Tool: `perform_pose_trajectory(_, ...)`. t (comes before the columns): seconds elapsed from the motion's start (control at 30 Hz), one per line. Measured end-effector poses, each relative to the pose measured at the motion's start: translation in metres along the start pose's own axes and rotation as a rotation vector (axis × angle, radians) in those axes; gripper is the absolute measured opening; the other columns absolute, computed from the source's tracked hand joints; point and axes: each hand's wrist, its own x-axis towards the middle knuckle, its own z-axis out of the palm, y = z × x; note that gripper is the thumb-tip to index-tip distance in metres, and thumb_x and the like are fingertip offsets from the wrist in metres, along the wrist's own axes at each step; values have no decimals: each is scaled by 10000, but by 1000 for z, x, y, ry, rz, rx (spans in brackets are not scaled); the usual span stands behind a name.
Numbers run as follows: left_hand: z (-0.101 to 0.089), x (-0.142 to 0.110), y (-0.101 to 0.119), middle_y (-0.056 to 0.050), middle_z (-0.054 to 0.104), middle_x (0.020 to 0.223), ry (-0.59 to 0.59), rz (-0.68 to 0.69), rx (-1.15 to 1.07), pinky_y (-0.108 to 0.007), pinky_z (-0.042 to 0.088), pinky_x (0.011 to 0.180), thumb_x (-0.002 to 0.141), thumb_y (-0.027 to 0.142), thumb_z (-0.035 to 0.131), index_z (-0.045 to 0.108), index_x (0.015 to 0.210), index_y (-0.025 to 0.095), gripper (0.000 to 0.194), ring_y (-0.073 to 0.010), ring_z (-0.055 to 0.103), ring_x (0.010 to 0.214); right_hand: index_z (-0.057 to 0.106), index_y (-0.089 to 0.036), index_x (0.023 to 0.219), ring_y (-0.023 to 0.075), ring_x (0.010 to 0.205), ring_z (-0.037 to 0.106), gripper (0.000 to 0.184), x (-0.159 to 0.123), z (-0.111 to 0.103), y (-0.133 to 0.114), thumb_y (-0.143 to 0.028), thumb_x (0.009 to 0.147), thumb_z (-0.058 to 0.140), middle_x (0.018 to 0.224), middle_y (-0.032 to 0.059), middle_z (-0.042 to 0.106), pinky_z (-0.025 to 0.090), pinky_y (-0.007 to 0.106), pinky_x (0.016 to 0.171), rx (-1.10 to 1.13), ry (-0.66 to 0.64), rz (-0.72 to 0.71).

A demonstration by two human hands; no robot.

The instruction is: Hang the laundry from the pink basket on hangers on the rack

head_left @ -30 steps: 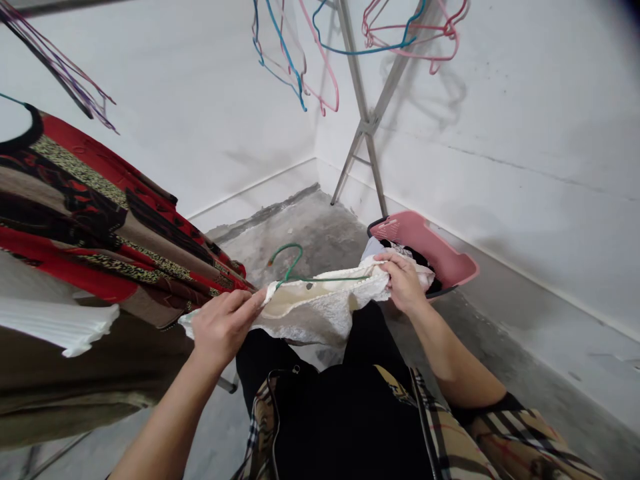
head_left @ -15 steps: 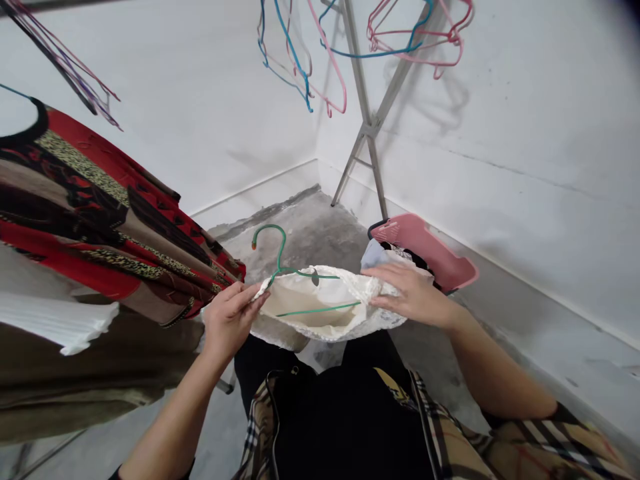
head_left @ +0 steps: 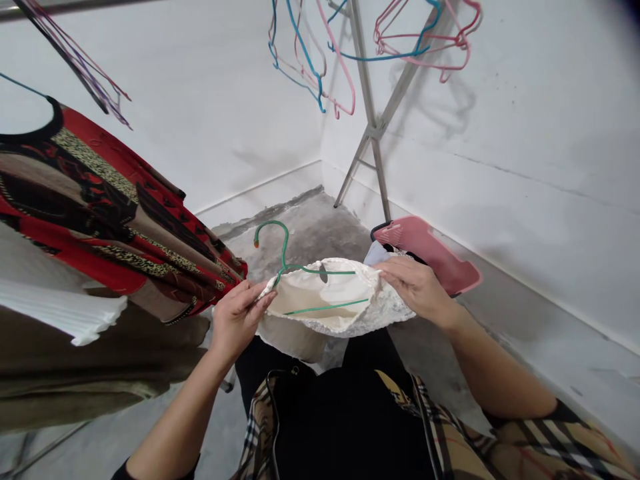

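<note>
Between my hands a white lace garment (head_left: pixel 345 328) is spread, its neck opening facing up. A green clothes hanger (head_left: pixel 287 247) sits inside that opening, with the hook standing out at the left and parts of its bars showing. My left hand (head_left: pixel 239 319) pinches the garment's left edge close to the base of the hook; it may also press on the hanger there. At the other side my right hand (head_left: pixel 417 285) grips the right edge of the opening between thumb and fingers. The hanger's right end is hidden in the cloth.
A pink basket (head_left: pixel 440 257) with clothes stands by the right wall. Blue and pink hangers (head_left: pixel 345 60) hang on a metal rack (head_left: pixel 375 130) ahead. To my left hang a red patterned garment (head_left: pixel 115 207) and a white pleated one (head_left: pixel 75 317).
My right hand has shifted from lying over the garment's right side to pinching its edge. The opening is stretched a little wider, and the view has turned slightly.
</note>
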Motion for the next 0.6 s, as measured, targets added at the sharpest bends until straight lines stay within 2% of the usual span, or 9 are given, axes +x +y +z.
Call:
perform_pose_trajectory(0.13, -6, 0, 0, 14, 538, 612, -26, 56, 48, -198, 380, 513, 847, 254, 649, 748, 958, 201, 158, -90, 488, 547, 666, -230, 1091, 187, 891, 658, 260, -2, -3, 5, -307, 976, 445, 968, 61, 702, 507, 319, 810, 39, 105, 70)
perform_pose_trajectory(0.23, -11, -1, 0, 6, 569, 649, -108, 117, 103, -195, 393, 537, 854, 233, 640, 744, 1002, 222, 182, -94, 523, 584, 674, -225, 1073, 182, 875, 664, 249, -1, -9, 6, -300, 971, 460, 946, 61, 705, 504, 309, 796, 12, 104, 66)
perform_pose_trajectory(0.33, -11, -1, 0, -7, 606, 674, -154, 162, 129, -201, 408, 561, 861, 238, 629, 747, 995, 228, 178, -102, 548, 611, 689, -241, 1079, 176, 871, 657, 260, 2, -16, 2, -317, 967, 468, 951, 58, 693, 503, 296, 763, 27, 16, 40)
perform_pose_trajectory(0.5, -5, -1, -2, 6, 550, 614, -9, 98, 105, -209, 396, 536, 859, 260, 628, 746, 934, 196, 154, -99, 501, 554, 675, -258, 1138, 223, 1018, 623, 283, 2, -24, -6, -390, 925, 542, 1058, 67, 693, 477, 371, 896, -38, -129, 12)
perform_pose_trajectory(0.6, -3, -1, -2, 6, 549, 604, 3, 85, 81, -215, 395, 538, 852, 254, 636, 746, 923, 195, 143, -102, 495, 556, 693, -229, 1036, 191, 862, 637, 268, 1, -23, -8, -401, 940, 513, 901, 57, 702, 487, 322, 778, -9, -244, 19)
